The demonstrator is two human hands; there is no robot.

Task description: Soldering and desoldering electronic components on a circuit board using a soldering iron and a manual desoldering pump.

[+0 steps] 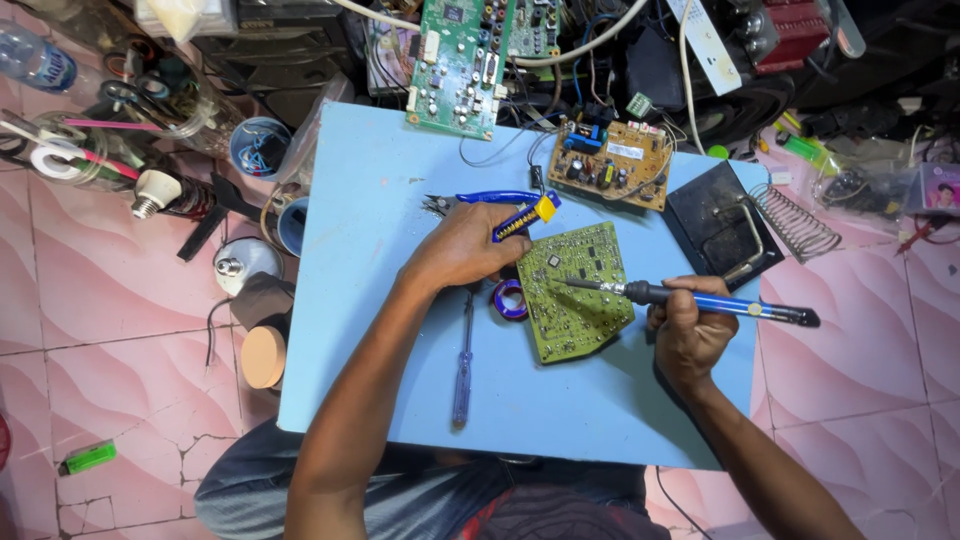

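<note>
A green circuit board (578, 290) lies solder side up on a light blue table (370, 220). My right hand (688, 335) grips a blue-handled soldering iron (700, 298), its metal tip resting on the board's middle. My left hand (462, 245) sits at the board's left edge, holding a blue and yellow tool (528, 216) that points toward the board. A small blue ring of tape (509, 299) lies just under that hand.
A blue screwdriver (464, 360) lies near the table's front. Blue-handled pliers (480, 200), a brown circuit board (610, 160), a black soldering stand with a coil (735, 230) and a tall green board (460, 60) crowd the back. Bulbs, jars and a green lighter (88, 458) litter the pink floor.
</note>
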